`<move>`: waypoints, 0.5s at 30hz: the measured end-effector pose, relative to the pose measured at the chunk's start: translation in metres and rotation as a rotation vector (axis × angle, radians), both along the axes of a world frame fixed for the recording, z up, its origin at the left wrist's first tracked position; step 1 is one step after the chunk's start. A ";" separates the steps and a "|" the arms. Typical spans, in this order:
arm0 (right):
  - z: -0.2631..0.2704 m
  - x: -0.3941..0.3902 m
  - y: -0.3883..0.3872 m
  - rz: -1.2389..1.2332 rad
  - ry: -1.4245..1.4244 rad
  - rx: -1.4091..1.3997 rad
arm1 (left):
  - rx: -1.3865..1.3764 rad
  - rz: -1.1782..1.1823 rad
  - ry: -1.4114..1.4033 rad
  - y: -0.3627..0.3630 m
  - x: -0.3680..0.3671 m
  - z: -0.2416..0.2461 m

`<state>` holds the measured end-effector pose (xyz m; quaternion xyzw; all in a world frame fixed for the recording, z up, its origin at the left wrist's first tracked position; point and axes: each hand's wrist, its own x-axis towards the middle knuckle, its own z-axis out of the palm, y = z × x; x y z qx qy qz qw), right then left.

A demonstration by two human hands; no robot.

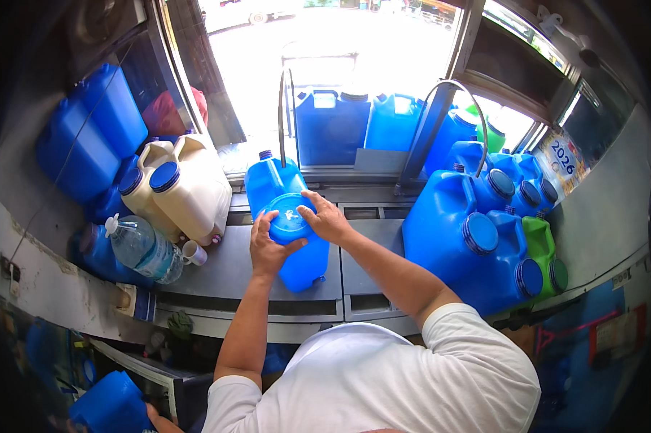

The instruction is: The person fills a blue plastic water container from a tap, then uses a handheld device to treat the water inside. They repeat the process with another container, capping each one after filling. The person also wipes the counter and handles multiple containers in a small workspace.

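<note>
A blue plastic water jug (pixel 305 265) stands on the metal counter before me, its wide round blue screw cap (pixel 288 208) facing up toward me. My left hand (pixel 267 246) wraps the cap's left and near edge with its fingers spread around the rim. From the right, my right hand (pixel 328 219) has its fingers on the cap's far right edge. Both hands are on the cap at once; whether its thread is engaged is hidden. A small dark cap (pixel 265 155) tops the jug's far end, and a thin hose (pixel 282 119) hangs just behind it.
Cream jugs (pixel 187 189), a clear water bottle (pixel 144 249) and a white mug (pixel 194 253) stand left. Right are blue jugs (pixel 439 222), a green jug (pixel 539 249) and a curved hose (pixel 482 113). At lower left, another person's hand (pixel 160 419) touches a blue container (pixel 109 403).
</note>
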<state>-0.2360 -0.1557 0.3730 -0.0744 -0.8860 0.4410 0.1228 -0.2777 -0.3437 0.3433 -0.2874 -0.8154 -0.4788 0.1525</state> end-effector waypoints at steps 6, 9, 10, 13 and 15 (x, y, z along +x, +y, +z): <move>-0.010 0.000 -0.015 -0.100 0.110 -0.099 | 0.053 -0.100 -0.111 -0.002 -0.013 0.007; -0.010 0.001 -0.014 -0.057 0.158 -0.123 | 0.073 -0.173 -0.157 -0.002 -0.021 0.005; -0.010 0.001 -0.012 -0.037 0.192 -0.133 | 0.068 -0.160 -0.148 -0.001 -0.021 0.003; -0.014 0.000 -0.008 -0.018 0.195 -0.236 | 0.040 -0.071 -0.061 0.006 -0.014 -0.004; -0.019 -0.004 -0.004 0.001 0.201 -0.317 | 0.060 0.006 -0.109 0.013 -0.006 -0.005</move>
